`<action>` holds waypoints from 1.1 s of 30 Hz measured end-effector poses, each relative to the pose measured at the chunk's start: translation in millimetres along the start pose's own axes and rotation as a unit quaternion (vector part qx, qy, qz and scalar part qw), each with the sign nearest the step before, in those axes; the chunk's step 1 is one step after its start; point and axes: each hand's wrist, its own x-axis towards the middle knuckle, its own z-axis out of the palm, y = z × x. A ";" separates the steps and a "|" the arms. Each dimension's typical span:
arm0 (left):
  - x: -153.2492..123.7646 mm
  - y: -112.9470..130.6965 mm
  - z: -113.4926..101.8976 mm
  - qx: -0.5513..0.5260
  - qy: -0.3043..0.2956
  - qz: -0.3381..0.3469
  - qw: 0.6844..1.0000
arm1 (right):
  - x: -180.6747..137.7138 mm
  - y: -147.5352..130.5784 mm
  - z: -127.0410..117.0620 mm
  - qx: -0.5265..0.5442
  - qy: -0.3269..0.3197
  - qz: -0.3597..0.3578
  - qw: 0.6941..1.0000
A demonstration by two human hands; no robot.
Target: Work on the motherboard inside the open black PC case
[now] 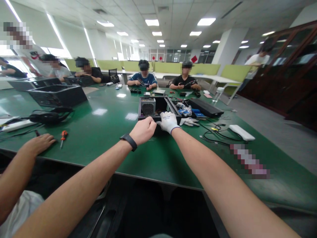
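Note:
A black computer case (178,118) lies open on the green table in front of me, with a grey power supply (148,106) in its left part. At the case's near edge is my left hand (143,130), bare, with a dark band on the wrist. Its fingers are closed in a pinch, and what they hold is hidden. Close beside it, my right hand (169,122) wears a white work glove and is curled at the near rim. Whether it grips the rim or something smaller I cannot make out. Another glove (190,122) lies just right of the case.
Right of the case are a black panel (204,108), black cables (214,134) and a white power bank-like block (241,132). Leftward lie an orange screwdriver (63,137), a neighbour's hand (41,143) and another case (56,96). Several people sit around the table (109,124).

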 end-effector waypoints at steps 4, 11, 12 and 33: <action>-4.0 -3.5 -1.3 -0.020 0.000 0.000 1.000 | 3.7 2.0 1.3 0.000 0.003 -0.004 1.000; -5.8 -7.1 -1.0 -0.041 -0.008 0.007 0.999 | -22.2 -0.5 -5.4 0.006 0.011 -0.023 1.000; -6.3 -6.3 -1.9 -0.041 -0.006 0.008 0.999 | -28.5 -1.6 -7.1 0.007 0.010 -0.025 1.000; -5.1 18.6 18.9 0.221 -0.262 0.042 0.938 | -245.5 -11.8 -67.7 0.081 0.030 -0.060 0.994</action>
